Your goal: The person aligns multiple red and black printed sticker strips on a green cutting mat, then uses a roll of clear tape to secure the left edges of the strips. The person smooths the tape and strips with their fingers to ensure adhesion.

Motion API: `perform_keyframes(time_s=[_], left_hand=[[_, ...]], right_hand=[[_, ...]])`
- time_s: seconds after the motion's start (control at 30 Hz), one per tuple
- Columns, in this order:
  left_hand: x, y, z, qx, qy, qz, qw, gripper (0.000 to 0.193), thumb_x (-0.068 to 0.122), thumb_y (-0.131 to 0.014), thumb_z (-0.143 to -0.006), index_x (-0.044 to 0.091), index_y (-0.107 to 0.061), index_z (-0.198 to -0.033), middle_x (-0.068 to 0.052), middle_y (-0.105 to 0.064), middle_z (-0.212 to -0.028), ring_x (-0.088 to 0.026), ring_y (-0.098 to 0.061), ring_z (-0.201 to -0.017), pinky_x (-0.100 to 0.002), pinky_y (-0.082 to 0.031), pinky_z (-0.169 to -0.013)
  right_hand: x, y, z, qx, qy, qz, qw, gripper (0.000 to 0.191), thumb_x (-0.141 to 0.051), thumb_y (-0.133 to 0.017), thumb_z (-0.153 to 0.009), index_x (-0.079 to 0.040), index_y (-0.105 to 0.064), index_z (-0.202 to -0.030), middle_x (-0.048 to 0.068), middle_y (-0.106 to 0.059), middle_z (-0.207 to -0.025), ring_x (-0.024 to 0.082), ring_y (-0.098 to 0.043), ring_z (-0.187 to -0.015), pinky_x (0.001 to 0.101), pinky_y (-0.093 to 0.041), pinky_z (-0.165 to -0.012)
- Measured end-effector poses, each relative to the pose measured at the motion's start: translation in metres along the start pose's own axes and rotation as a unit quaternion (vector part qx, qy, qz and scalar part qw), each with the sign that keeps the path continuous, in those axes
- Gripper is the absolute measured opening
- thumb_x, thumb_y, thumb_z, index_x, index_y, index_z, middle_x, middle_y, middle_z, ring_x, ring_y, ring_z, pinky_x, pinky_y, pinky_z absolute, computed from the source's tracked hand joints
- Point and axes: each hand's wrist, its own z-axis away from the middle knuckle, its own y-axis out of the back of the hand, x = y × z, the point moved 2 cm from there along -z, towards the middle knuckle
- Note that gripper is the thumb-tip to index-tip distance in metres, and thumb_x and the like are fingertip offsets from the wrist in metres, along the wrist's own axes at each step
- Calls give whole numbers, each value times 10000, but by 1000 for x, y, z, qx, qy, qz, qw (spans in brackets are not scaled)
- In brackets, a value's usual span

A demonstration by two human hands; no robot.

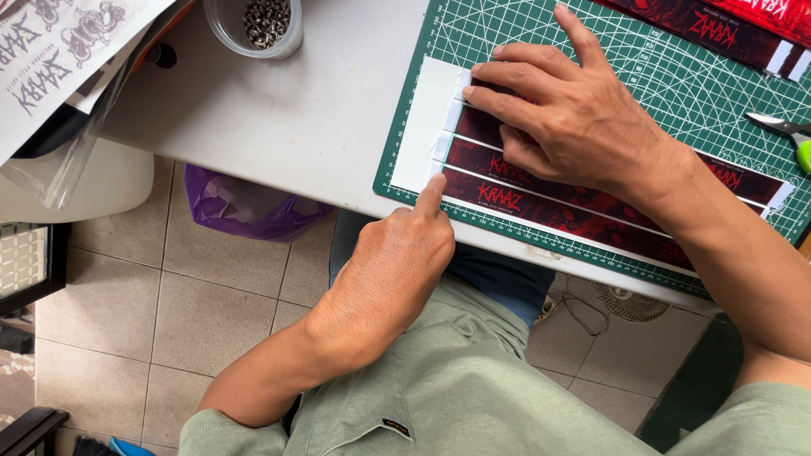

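The right hand [583, 118] is lying flat, fingers [507, 84] spread, pressing the dark red printed strips [549, 207] onto the green cutting mat [642, 67] on the desk [312, 110]. The left hand [393, 262], otherwise curled and gripping nothing, is touching its index fingertip to the nearest strip's white end at the mat's near edge. If the flat hand's pressure eases, the strips could slide out of line.

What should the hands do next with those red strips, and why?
Probably nudge the nearest red strip level with the others: the left hand has its fingertip at that strip's white end, while the right hand presses flat on the strips above, on the green cutting mat.
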Motion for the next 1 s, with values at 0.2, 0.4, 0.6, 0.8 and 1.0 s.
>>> perform_keyframes(time_s=[0.2,0.4,0.6,0.8,1.0], left_hand=[[0,1,1,20,0,2,1000,238,-80,-726,-610,-122,-663,-835,-378,-492,-1353,-241,-719,-732,-338,-631,-600],[0,3,2,26,-3,-9,1000,227,-84,-719,-631,-120,-664,-849,-387,-486,-1374,-235,-718,-724,-332,-630,-586],[0,1,1,5,-8,-13,1000,248,-96,-709,-629,-146,-657,-866,-404,-461,-1399,-224,-713,-712,-323,-629,-573],[4,-3,7,36,5,-10,999,229,-75,-712,-633,-115,-674,-855,-377,-500,-1384,-254,-726,-726,-348,-629,-607],[12,-2,13,41,5,28,999,146,-62,-710,-705,-112,-688,-840,-375,-517,-1367,-323,-745,-731,-377,-628,-618]], right_hand=[[2,-1,0,-6,16,1,1000,408,-321,-703,-930,-225,-736,-1325,26,-667,-1364,196,-553,-1362,577,-140,-1276],[-1,2,1,4,27,25,999,387,-354,-719,-948,-233,-750,-1315,21,-679,-1379,200,-562,-1368,583,-138,-1292],[-1,3,0,4,53,112,992,367,-417,-728,-890,-276,-773,-1226,-32,-703,-1311,156,-581,-1326,562,-133,-1258],[-9,7,0,14,38,98,994,375,-421,-717,-936,-277,-778,-1277,-18,-693,-1361,183,-565,-1383,619,-91,-1277],[-22,21,7,14,42,153,987,358,-437,-687,-889,-277,-766,-1199,-63,-704,-1238,141,-568,-1316,604,-73,-1233]])
